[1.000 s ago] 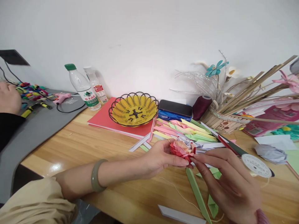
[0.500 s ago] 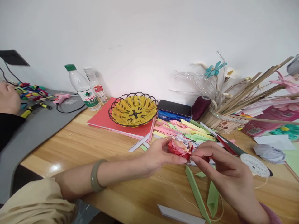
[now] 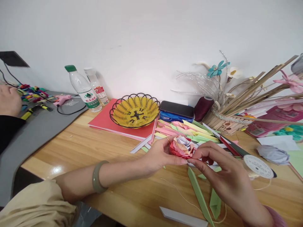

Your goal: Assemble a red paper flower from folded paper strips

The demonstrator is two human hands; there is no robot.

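Note:
My left hand holds a folded paper flower, red and pink outside with pale petals in the middle, just above the wooden table. My right hand pinches the flower's lower right edge with thumb and fingertips. A thin cream thread lies on the table below the hands. A green jade-like bangle sits on my left wrist. Folded green paper strips lie under my right hand.
A yellow wire basket rests on red card. Two water bottles stand behind it. Coloured paper strips, a thread spool, a dark tin and a craft flower arrangement fill the right. Another person's hand works at far left.
My right hand has moved up and left, closing its fingers on the flower's edge. The left hand has turned the flower slightly, showing more of its pale centre.

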